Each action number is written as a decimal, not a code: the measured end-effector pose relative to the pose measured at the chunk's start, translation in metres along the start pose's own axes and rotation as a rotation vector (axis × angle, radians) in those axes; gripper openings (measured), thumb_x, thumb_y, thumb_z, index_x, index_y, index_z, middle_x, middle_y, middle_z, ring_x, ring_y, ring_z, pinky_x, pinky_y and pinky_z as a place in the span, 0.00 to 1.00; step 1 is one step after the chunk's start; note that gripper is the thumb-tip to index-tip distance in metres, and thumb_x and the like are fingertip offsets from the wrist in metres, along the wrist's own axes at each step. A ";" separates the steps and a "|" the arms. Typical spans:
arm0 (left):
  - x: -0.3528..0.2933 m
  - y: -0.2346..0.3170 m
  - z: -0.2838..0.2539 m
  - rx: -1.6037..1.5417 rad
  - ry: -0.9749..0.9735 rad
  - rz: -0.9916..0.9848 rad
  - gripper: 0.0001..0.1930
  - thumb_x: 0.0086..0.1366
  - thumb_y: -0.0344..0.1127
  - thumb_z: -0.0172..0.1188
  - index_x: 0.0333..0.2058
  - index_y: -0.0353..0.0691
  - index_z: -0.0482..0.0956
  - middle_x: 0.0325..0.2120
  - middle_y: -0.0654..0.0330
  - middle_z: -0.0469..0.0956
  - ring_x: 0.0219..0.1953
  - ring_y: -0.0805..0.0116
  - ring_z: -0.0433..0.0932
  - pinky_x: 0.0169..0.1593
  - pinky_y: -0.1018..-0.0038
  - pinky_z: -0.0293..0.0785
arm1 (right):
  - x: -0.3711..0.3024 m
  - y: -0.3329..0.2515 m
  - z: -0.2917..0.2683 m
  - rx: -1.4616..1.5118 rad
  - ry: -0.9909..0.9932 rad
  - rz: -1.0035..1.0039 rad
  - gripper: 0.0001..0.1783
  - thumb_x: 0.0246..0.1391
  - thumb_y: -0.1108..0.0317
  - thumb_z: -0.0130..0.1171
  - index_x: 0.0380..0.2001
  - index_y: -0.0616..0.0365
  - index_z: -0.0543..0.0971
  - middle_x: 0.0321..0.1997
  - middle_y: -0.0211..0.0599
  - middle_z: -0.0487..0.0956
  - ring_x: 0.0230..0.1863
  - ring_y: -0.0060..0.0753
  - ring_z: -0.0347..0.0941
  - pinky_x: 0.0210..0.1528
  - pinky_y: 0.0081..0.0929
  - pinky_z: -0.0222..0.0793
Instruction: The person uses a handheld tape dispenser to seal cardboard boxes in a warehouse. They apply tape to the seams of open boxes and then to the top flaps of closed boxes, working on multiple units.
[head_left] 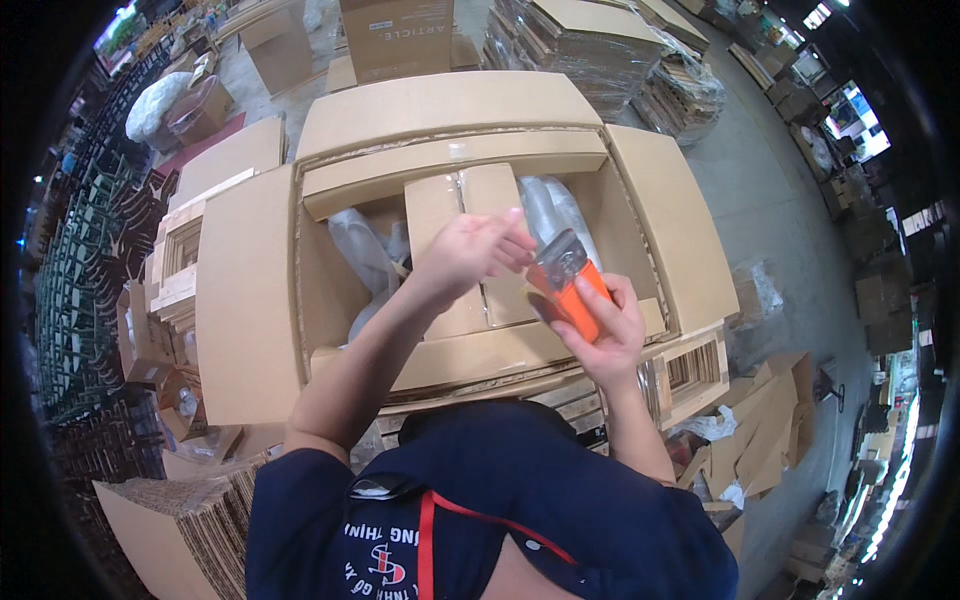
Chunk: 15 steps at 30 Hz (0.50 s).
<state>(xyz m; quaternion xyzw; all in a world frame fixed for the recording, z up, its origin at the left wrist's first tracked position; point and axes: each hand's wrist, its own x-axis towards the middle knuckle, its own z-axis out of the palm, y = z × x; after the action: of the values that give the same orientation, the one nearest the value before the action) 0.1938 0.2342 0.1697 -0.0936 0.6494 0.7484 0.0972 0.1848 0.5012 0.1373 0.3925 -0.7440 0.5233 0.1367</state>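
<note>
My right hand (612, 335) grips an orange handheld tape dispenser (582, 300) with a grey, see-through front end. My left hand (472, 252) is raised just left of that front end, its fingers loosely bent and apart; nothing shows in them. Both hands are above a large open cardboard box (455, 358). Inside it, a smaller taped carton (436, 208) lies in the middle. Plastic-wrapped pieces (362, 250) sit to the left of the carton, and more wrapped pieces (556, 205) to its right.
The box's flaps (670, 225) are folded outward. Stacked flat cardboard (190, 520) stands at the lower left. Wrapped cardboard stacks (570, 55) and an upright carton (397, 40) are beyond the box. Torn cardboard (765, 425) lies at the right beside the concrete floor (760, 190).
</note>
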 end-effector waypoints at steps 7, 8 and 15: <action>-0.001 -0.010 -0.019 0.098 -0.178 0.030 0.23 0.81 0.52 0.60 0.46 0.34 0.90 0.38 0.61 0.89 0.41 0.71 0.84 0.52 0.68 0.79 | -0.006 -0.044 0.032 -0.380 -0.036 -0.030 0.36 0.41 0.80 0.81 0.59 0.52 0.89 0.54 0.47 0.80 0.49 0.44 0.81 0.51 0.35 0.80; -0.002 -0.015 -0.019 -0.050 -0.206 -0.007 0.22 0.81 0.51 0.61 0.47 0.35 0.90 0.39 0.62 0.89 0.42 0.72 0.84 0.53 0.68 0.78 | -0.010 -0.049 0.038 -0.381 -0.018 -0.017 0.37 0.41 0.81 0.81 0.59 0.52 0.89 0.54 0.48 0.80 0.49 0.45 0.81 0.51 0.35 0.80; 0.003 -0.019 -0.024 -0.403 -0.436 -0.072 0.12 0.79 0.43 0.66 0.43 0.41 0.89 0.41 0.65 0.88 0.44 0.77 0.82 0.53 0.72 0.75 | -0.023 -0.050 0.062 -0.452 0.124 -0.034 0.41 0.39 0.82 0.81 0.62 0.51 0.87 0.58 0.50 0.79 0.52 0.48 0.81 0.55 0.38 0.80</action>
<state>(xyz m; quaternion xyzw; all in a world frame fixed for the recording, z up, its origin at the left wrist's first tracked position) 0.1965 0.2135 0.1475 0.0288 0.4480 0.8606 0.2404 0.2487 0.4488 0.1309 0.3316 -0.8256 0.3642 0.2754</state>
